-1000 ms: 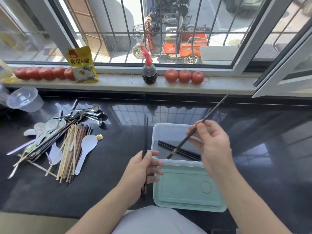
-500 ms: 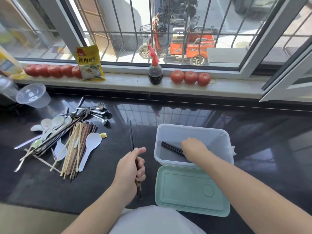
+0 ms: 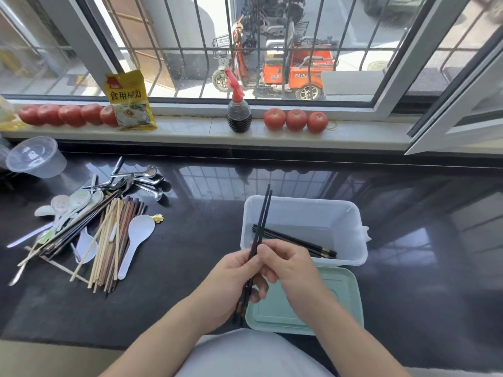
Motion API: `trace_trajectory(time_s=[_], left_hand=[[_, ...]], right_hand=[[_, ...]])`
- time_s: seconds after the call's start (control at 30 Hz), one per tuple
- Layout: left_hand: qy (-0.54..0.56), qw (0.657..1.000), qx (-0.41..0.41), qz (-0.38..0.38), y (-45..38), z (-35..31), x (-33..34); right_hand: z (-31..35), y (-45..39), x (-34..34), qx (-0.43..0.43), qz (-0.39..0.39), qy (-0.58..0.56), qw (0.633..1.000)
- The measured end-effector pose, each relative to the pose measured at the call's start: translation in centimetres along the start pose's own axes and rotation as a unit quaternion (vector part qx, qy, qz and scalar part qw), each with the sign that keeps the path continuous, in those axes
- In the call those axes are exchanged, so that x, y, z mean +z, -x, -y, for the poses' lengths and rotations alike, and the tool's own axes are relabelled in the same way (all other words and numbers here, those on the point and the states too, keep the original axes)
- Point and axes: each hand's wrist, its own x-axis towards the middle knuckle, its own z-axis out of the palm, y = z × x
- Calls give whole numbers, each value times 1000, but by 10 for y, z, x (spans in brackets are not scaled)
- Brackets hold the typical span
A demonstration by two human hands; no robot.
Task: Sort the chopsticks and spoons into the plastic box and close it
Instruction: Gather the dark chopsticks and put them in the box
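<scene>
A clear plastic box [image 3: 351,221] stands open on the black counter with several black chopsticks [image 3: 294,242] lying inside. Its pale green lid [image 3: 343,300] lies flat just in front of it. My left hand [image 3: 231,278] grips a pair of black chopsticks [image 3: 263,210] that point up over the box's left rim. My right hand [image 3: 288,263] pinches the same pair from the right. On the left lies a heap of wooden and dark chopsticks [image 3: 109,238], white plastic spoons [image 3: 134,240] and metal spoons [image 3: 141,180].
A clear plastic bowl [image 3: 35,156] stands at the far left. On the window sill sit rows of tomatoes [image 3: 295,119], a yellow packet [image 3: 129,102] and a dark spray bottle [image 3: 239,110]. An open window frame [image 3: 460,112] juts in at the right.
My right hand laid its chopstick in the box, then came out and took hold of the pair in my left hand. My left hand moved that pair right, over the box's edge.
</scene>
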Motion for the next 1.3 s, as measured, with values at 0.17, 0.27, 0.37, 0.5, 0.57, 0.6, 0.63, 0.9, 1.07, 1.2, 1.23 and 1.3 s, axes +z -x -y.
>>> trace_trajectory(time_s=[0.17,0.27,0.37,0.5,0.57,0.6,0.63,0.9,1.07,1.2,1.23,1.3], left_hand=[[5,997,-35,-68,2,0,2],[41,977,-38,-206,-3,-2,-13],[83,954,-40,-285,-6,2,-29],[125,947,-77,-285,-6,4,-26],[132,950,-92,-268,-3,2,-23],[131,951,-96,-263,-2,0,-22],[129,951,-97,-263,-1,-3,-22],[98,970,-9,-223,3,-6,-15],[119,985,49,-114,-3,-12,6],[43,993,51,-99,-11,-6,15],[24,992,42,-117,-12,-4,14],[16,984,-5,-179,-9,-2,8]], right_hand=[[26,-11,-37,-98,-174,-72,977],[60,-26,-76,-266,-273,85,921],[60,-65,-102,-235,-185,560,772],[16,-117,-93,-18,44,798,601],[-1,-128,-87,-4,71,827,558],[-8,-133,-87,-2,75,833,549],[-13,-136,-85,-5,76,835,545],[8,-97,-62,-47,-23,649,759],[-1,-11,-4,-58,59,329,941],[-15,-3,-9,-72,-14,224,972],[-11,-4,-22,-79,-45,216,972],[0,-10,-54,-105,-136,241,955]])
